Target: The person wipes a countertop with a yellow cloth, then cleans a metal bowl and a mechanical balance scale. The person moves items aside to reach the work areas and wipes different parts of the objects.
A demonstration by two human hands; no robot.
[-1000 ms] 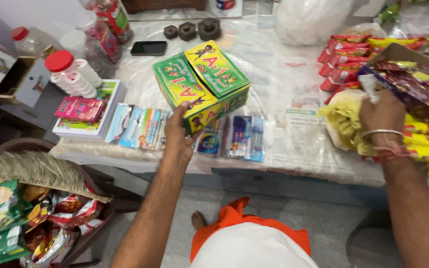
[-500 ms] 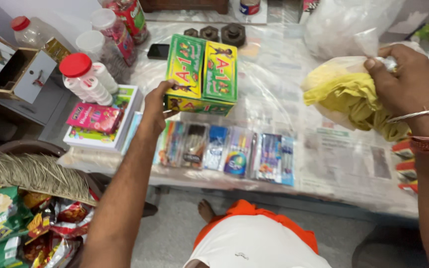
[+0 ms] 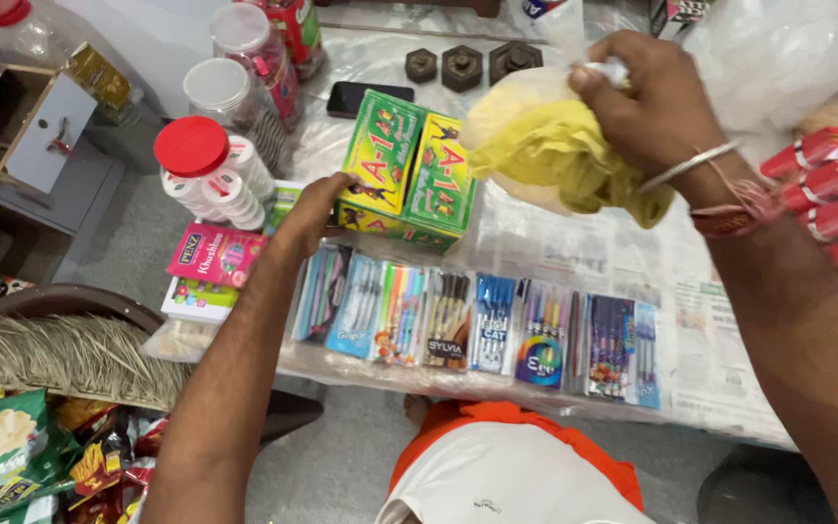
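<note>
Fingers (image 3: 605, 89) of the right hand (image 3: 654, 105) are seen curled tightly together, pinching the gathered neck of a clear plastic bag of yellow stuff (image 3: 545, 146); the bag is held up off the counter, in front of the green and yellow carton (image 3: 409, 167). The left hand (image 3: 314, 209) is laid against the carton's left side, fingers pressed flat to it; the thumb cannot be made out.

Surface: a counter (image 3: 623, 257) covered with newspaper under clear plastic sheeting. A row of pen packets (image 3: 477, 320) is laid along its near edge. A red-lidded jar (image 3: 208, 170) is noted at the left, with a pink packet (image 3: 215, 254) in front of it. A black phone (image 3: 369, 97) and three dark hexagonal weights (image 3: 462, 66) lie at the back. Red snack packets (image 3: 831, 189) are stacked at the right.

Room: grey floor; a small open wooden box (image 3: 14, 126) on the far left; a straw broom (image 3: 70, 354) and snack bags (image 3: 12, 456) at lower left.

Against the frame half a second earlier: the bag has been brought leftward, from the right of the counter to just beside the carton. The left hand has stayed on the carton.
</note>
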